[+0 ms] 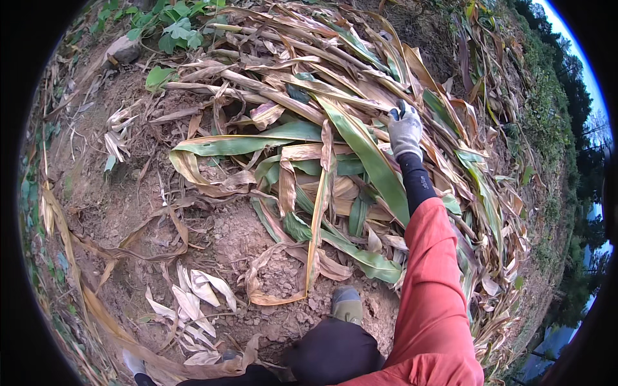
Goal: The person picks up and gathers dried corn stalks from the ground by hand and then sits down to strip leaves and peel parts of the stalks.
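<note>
My right hand (405, 129), in a pale knit glove with dark-coated fingertips, reaches out onto a heap of cut corn stalks (289, 99). Its fingers curl around a dry corn stalk (355, 100) near the heap's right side. Just below that hand, a broad green corn leaf (364, 157) slants across the pile. At the lower left rim, only a small part of my left hand (131, 361) shows, also in a pale glove. It is beside a long withered leaf (113, 330); what its fingers do is hidden.
My shoe (346, 305) stands on crumbly brown soil (227, 236) at the heap's near edge. Dry, pale corn husks (193, 304) lie to the left. A rock (123, 50) and green leafy vines (178, 34) are at the upper left. A vegetated slope (545, 120) runs along the right.
</note>
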The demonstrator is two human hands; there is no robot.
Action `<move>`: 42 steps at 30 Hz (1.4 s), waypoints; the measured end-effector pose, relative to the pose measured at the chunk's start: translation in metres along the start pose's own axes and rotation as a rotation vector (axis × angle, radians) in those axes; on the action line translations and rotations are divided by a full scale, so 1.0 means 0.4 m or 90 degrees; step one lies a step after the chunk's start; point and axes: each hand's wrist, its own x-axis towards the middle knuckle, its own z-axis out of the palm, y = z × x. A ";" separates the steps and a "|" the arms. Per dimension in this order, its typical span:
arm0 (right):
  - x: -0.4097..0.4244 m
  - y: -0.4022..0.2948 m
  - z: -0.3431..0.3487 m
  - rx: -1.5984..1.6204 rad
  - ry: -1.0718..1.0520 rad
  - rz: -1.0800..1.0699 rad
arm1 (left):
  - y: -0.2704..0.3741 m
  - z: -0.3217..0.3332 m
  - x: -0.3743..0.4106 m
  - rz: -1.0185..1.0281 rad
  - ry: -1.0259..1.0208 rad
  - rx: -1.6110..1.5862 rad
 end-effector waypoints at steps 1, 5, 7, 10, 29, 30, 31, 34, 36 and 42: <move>0.020 0.021 0.020 -0.035 -0.020 0.029 | 0.040 -0.006 0.028 0.019 -0.027 -0.095; 0.090 0.085 0.099 -0.136 -0.051 -0.024 | 0.204 0.001 0.065 0.056 -0.130 -0.485; 0.128 0.101 0.127 -0.149 -0.037 -0.046 | 0.295 -0.001 0.058 0.109 -0.134 -0.340; 0.193 0.096 0.146 -0.173 -0.158 -0.005 | 0.417 0.034 0.004 0.214 -0.122 -0.095; -0.136 0.157 -0.162 -0.268 -0.184 -0.302 | 1.409 -0.141 -0.409 0.490 -0.592 -0.200; -0.187 0.152 -0.204 -0.268 -0.191 -0.306 | 1.434 -0.150 -0.379 0.671 -0.290 -0.039; -0.237 0.143 -0.246 -0.249 -0.211 -0.300 | 1.454 -0.155 -0.349 0.796 0.032 0.157; -0.360 0.102 -0.380 -0.151 -0.242 -0.391 | 1.477 -0.128 -0.257 0.828 0.165 0.284; -0.402 0.060 -0.462 -0.130 -0.226 -0.392 | 1.445 -0.118 -0.201 0.794 0.036 0.285; -0.324 -0.213 -0.572 -0.056 0.142 -0.469 | 1.089 -0.210 -0.212 0.715 0.052 0.082</move>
